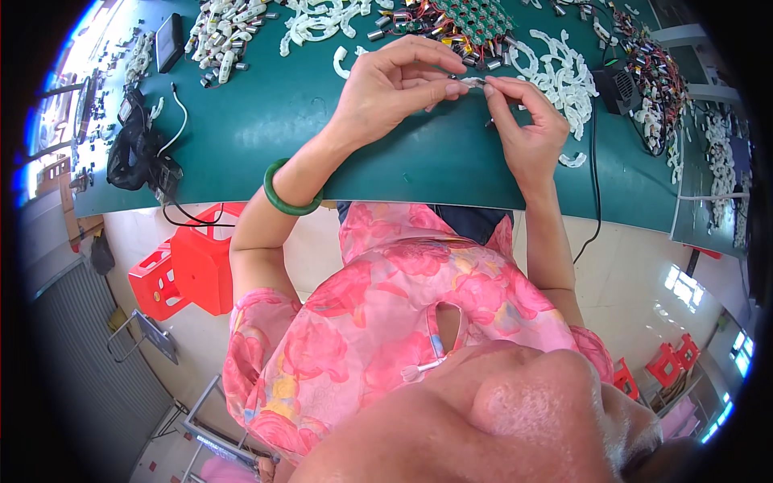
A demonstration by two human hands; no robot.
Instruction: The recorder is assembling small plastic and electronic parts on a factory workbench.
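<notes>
Left hand and right hand together pinch a small white plastic piece above the green work mat; heaps of white plastic clips lie just beyond.

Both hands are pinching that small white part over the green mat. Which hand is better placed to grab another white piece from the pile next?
Right, probably. The right hand sits beside the pile of white plastic pieces, while the left hand steadies the small part farther from that pile.

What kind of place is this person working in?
Probably a small electronics assembly workshop: a green work mat is strewn with white plastic clips and wired circuit boards, and both hands pinch a tiny part.
</notes>
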